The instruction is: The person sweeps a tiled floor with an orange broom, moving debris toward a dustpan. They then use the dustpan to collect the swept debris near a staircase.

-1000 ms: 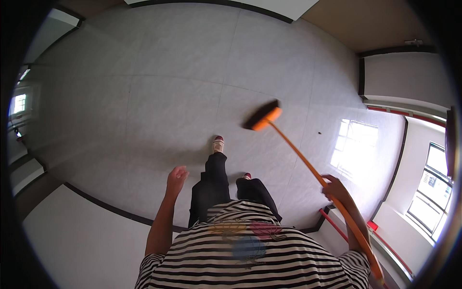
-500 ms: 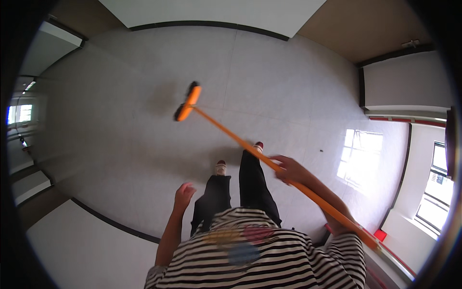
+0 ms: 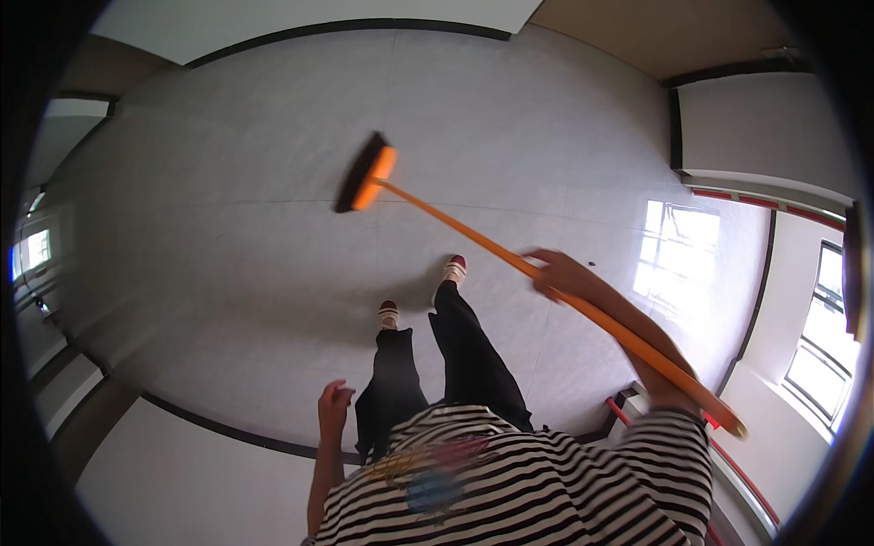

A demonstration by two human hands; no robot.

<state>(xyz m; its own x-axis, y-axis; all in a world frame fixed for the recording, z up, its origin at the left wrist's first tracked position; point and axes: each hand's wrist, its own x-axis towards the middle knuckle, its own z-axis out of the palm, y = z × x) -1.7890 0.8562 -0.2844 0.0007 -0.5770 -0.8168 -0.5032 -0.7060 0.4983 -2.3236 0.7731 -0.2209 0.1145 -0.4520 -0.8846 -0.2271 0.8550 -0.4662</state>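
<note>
A broom (image 3: 473,238) with a long orange handle slants across the view, its end passing alongside my right forearm. Its orange head with dark bristles is over the grey floor ahead of my feet, a little left of centre. Partway along the handle, my right hand (image 3: 557,275) is closed around it, with the index finger lying along the top. My left hand (image 3: 335,406) hangs beside my left leg, away from the broom. It holds nothing, and its fingers are loosely bent and a little apart.
A small dark speck (image 3: 592,264) lies on the glossy floor (image 3: 273,273) to the right. White walls with dark skirting surround it, and a brown door (image 3: 628,41) stands at the far right. A red rail (image 3: 756,496) runs along the right side near a window (image 3: 819,337).
The broom head has tilted to show more bristles and shifted slightly away from me. My right hand has moved a little right and farther off with the handle. My left hand has dropped nearer my body.
</note>
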